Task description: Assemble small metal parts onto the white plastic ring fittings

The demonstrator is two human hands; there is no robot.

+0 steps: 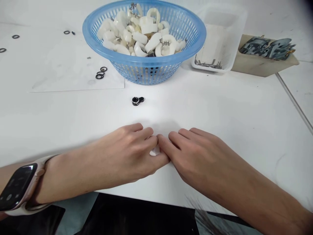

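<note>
On the worktop (73,117), we take the blue plastic basket (144,60) as landmark. On our side of it, our left hand (133,147) and right hand (195,147) meet. Between basket and hands lies a small black ring-ended part (136,101), nearer the left. A white plastic piece (153,152) sits in front of the basket, its sliver against our left thumb; that grip looks closed on it. Fingers hide its long axis, and we cannot tell the right grip's hold.
</note>
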